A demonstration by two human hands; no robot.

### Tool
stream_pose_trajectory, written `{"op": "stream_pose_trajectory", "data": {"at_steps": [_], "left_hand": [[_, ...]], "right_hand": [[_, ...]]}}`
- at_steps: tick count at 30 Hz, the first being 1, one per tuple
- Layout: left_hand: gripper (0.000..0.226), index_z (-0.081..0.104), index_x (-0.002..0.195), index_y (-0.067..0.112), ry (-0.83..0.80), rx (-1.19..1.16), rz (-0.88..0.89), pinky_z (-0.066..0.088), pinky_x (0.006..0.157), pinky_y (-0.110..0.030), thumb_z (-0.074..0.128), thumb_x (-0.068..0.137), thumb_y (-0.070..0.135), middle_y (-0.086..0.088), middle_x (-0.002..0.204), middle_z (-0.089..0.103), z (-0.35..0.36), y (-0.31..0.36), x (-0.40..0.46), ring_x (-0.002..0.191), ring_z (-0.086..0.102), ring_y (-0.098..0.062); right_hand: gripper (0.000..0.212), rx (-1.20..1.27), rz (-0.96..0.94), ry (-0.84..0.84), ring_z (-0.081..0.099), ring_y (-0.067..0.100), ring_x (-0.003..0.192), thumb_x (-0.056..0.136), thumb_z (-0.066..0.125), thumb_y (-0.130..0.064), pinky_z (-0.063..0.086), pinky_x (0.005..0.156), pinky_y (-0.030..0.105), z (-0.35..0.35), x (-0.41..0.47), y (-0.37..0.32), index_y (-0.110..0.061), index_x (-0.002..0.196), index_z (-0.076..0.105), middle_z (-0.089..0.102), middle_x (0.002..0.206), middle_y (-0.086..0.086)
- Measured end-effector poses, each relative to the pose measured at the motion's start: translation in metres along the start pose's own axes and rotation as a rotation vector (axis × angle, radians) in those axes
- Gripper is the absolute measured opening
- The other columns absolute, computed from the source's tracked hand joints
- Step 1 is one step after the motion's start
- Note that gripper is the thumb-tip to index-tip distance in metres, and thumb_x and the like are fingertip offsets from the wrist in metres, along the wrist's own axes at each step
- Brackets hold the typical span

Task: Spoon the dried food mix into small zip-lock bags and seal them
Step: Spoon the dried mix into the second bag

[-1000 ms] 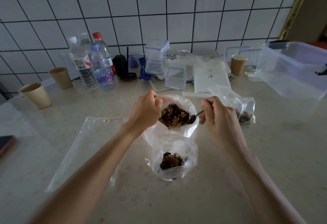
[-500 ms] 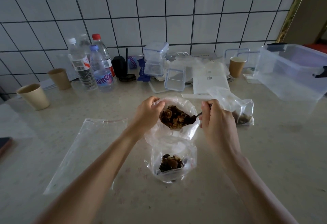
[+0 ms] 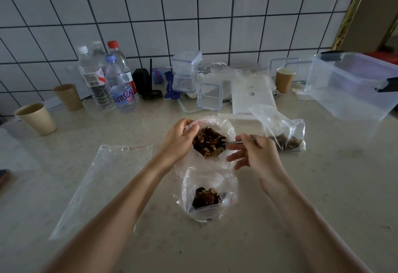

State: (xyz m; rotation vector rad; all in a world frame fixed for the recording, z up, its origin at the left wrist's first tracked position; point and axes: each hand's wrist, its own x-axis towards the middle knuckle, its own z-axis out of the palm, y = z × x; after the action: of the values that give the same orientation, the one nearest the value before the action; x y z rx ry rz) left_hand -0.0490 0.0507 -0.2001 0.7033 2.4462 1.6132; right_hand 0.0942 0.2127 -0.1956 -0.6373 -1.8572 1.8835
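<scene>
The right hand (image 3: pixel 256 154) has its grip closed on a metal spoon (image 3: pixel 235 142), pinched between thumb and forefinger while the other fingers spread loosely below; the spoon's bowl end reaches into the dried food mix (image 3: pixel 208 141) and is hidden among the pieces. The left hand (image 3: pixel 179 141) pinches the near left rim of the large clear bag (image 3: pixel 228 128) that holds this mix, keeping its mouth open. Just in front of that bag, towards the person, a small zip-lock bag (image 3: pixel 207 197) stands open on the worktop (image 3: pixel 301 197) with a little of the mix lying in its bottom. To the right of the right hand another small bag (image 3: pixel 284 130) lies with some mix inside. On the left an empty flat bag (image 3: pixel 103 186) lies on the worktop. Further back by the tiled wall stand water bottles (image 3: pixel 116 83), paper cups (image 3: pixel 35 118), small clear lidded boxes (image 3: pixel 186 70) and, at far right, a large clear tub (image 3: pixel 353 85)
</scene>
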Motion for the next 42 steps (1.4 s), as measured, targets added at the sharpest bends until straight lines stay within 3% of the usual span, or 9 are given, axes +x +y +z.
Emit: {"op": "stream_pose_trajectory", "data": {"at_steps": [11, 16, 22, 27, 32, 38, 42], "left_hand": [[0.023, 0.067, 0.121, 0.029, -0.003, 0.045, -0.015, 0.047, 0.081, -0.024, 0.058, 0.104, 0.040, 0.016, 0.111, 0.069, -0.004, 0.005, 0.001, 0.105, 0.064, -0.002], [0.044, 0.060, 0.140, 0.026, 0.003, 0.130, -0.016, 0.052, 0.097, -0.030, 0.064, 0.100, 0.042, 0.013, 0.125, 0.066, -0.017, 0.011, -0.001, 0.115, 0.062, -0.005], [0.036, 0.064, 0.131, 0.022, 0.022, 0.174, 0.100, 0.048, 0.112, -0.037, 0.070, 0.097, 0.036, 0.008, 0.132, 0.067, -0.034, 0.022, -0.020, 0.125, 0.061, -0.008], [0.024, 0.067, 0.121, 0.028, 0.096, 0.258, 0.220, 0.049, 0.095, -0.025, 0.067, 0.098, 0.036, 0.023, 0.121, 0.065, -0.042, 0.025, -0.050, 0.117, 0.056, 0.009], [0.014, 0.071, 0.102, 0.033, 0.033, 0.268, 0.227, 0.050, 0.071, -0.012, 0.069, 0.095, 0.044, 0.019, 0.091, 0.072, -0.043, 0.027, -0.082, 0.089, 0.067, 0.002], [0.046, 0.076, 0.090, 0.036, -0.080, 0.281, 0.118, 0.054, 0.065, -0.018, 0.066, 0.072, 0.077, 0.010, 0.075, 0.071, -0.042, 0.024, -0.106, 0.072, 0.068, -0.008], [0.026, 0.078, 0.085, 0.035, -0.058, 0.309, 0.101, 0.045, 0.056, -0.012, 0.070, 0.086, 0.060, 0.013, 0.068, 0.071, -0.041, 0.022, -0.103, 0.061, 0.065, -0.003]], "right_hand": [[0.029, 0.258, 0.135, 0.020, 0.076, 0.028, 0.068, 0.111, 0.045, -0.018, 0.056, 0.050, 0.030, -0.005, -0.003, -0.008, 0.003, 0.112, 0.064, 0.079, 0.089, 0.018], [0.030, 0.250, 0.092, 0.022, 0.076, 0.028, 0.070, 0.111, 0.045, -0.020, 0.056, 0.050, 0.030, -0.006, -0.006, -0.014, 0.002, 0.112, 0.065, 0.079, 0.090, 0.017], [0.032, 0.228, 0.032, 0.016, 0.074, 0.030, 0.068, 0.111, 0.045, -0.022, 0.054, 0.048, 0.031, -0.008, -0.010, -0.022, 0.002, 0.109, 0.066, 0.079, 0.089, 0.017], [0.033, 0.249, 0.006, -0.002, 0.072, 0.031, 0.066, 0.111, 0.044, -0.022, 0.053, 0.048, 0.031, -0.010, -0.012, -0.026, 0.002, 0.106, 0.067, 0.078, 0.088, 0.019], [0.033, 0.209, 0.012, -0.006, 0.072, 0.028, 0.061, 0.112, 0.043, -0.020, 0.052, 0.047, 0.031, -0.007, -0.011, -0.022, 0.001, 0.101, 0.066, 0.078, 0.087, 0.021], [0.035, 0.254, -0.022, -0.047, 0.071, 0.030, 0.062, 0.111, 0.043, -0.021, 0.050, 0.046, 0.031, -0.010, -0.013, -0.028, 0.002, 0.100, 0.067, 0.076, 0.084, 0.022], [0.039, 0.331, -0.068, -0.094, 0.068, 0.032, 0.058, 0.111, 0.043, -0.025, 0.047, 0.043, 0.032, -0.013, -0.018, -0.035, -0.001, 0.090, 0.067, 0.073, 0.077, 0.023]]}}
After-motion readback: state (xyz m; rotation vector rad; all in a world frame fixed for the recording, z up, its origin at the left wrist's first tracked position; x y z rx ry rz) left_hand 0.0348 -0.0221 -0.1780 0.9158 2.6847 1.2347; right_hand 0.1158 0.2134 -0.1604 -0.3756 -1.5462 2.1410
